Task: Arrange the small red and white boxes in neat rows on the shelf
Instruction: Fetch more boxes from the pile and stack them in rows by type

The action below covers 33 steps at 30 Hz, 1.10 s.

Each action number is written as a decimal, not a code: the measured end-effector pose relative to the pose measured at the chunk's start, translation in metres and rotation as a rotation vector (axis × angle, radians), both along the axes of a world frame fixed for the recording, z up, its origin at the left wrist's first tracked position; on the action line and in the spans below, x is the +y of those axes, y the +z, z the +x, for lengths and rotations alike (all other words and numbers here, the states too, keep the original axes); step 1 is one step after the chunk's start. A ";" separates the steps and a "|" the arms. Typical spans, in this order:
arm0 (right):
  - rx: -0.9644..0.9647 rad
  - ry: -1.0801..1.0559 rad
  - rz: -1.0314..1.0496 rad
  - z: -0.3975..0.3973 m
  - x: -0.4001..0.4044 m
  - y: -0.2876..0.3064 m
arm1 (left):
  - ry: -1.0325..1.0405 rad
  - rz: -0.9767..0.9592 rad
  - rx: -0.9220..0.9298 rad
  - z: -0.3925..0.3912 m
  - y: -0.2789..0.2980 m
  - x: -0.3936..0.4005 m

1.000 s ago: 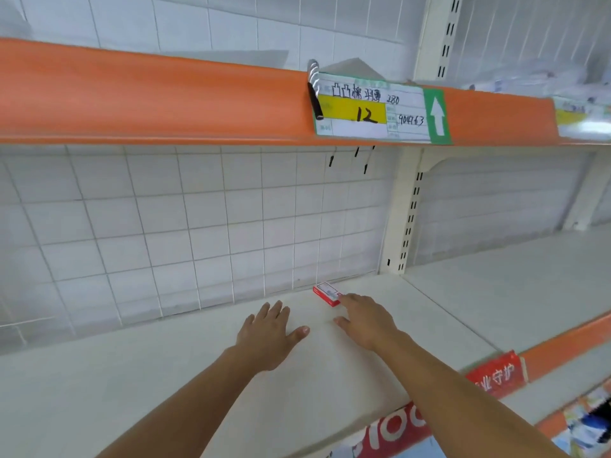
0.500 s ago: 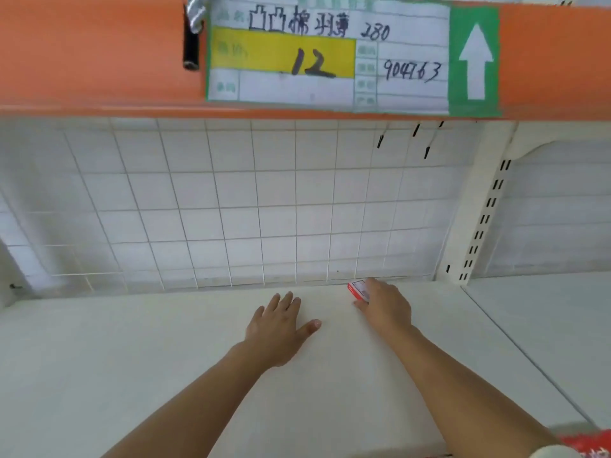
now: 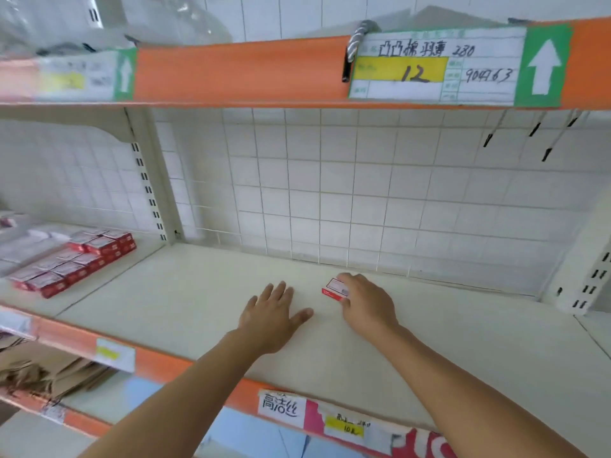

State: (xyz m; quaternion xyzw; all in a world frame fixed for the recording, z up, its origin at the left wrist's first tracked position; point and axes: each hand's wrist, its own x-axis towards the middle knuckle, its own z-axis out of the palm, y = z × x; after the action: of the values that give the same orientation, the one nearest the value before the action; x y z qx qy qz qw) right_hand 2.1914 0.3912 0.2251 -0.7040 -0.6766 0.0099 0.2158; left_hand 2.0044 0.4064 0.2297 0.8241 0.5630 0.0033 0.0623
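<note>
One small red and white box (image 3: 333, 287) lies flat on the pale shelf (image 3: 198, 292), near the wire grid at the back. My right hand (image 3: 365, 304) holds its right end, with a finger along the far side and the thumb at the near side. To the left of the box, apart from it, my left hand (image 3: 272, 314) rests flat on the shelf, its fingers spread and holding nothing. Several more red and white boxes (image 3: 71, 262) stand stacked in rows on the neighbouring shelf section at the far left.
An orange-edged upper shelf (image 3: 238, 72) with a handwritten price label (image 3: 436, 67) hangs overhead. A slotted upright post (image 3: 148, 190) separates the left section. Black hooks (image 3: 542, 140) hang from the grid at the upper right. Brown paper bags (image 3: 39, 368) lie on the lower shelf.
The view has swung left and pulled back, bringing the stacked boxes into sight. My right hand has closed in from touching the box with its fingertips to holding it. The left hand stays flat.
</note>
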 end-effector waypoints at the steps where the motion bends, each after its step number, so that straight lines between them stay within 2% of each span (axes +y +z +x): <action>1: 0.001 0.049 0.011 -0.017 0.001 0.002 | 0.029 0.004 0.000 -0.014 0.001 -0.003; 9: -0.006 0.377 0.046 -0.163 0.006 0.014 | 0.295 0.052 -0.045 -0.157 0.006 -0.033; 17: 0.021 0.619 0.020 -0.350 -0.005 0.013 | 0.499 0.062 0.000 -0.335 0.006 -0.082; 25: 0.044 0.786 -0.001 -0.507 -0.015 0.005 | 0.642 0.053 0.021 -0.470 -0.004 -0.121; 33: 0.050 0.896 -0.062 -0.614 0.003 -0.002 | 0.770 -0.006 -0.033 -0.572 -0.029 -0.116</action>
State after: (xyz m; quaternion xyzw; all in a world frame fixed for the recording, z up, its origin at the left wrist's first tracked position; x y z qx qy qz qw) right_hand 1.5770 0.3939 0.2233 -0.3472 -0.9086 0.1398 0.1852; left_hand 1.4321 0.2900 0.2008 0.5521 0.8301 0.0383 0.0680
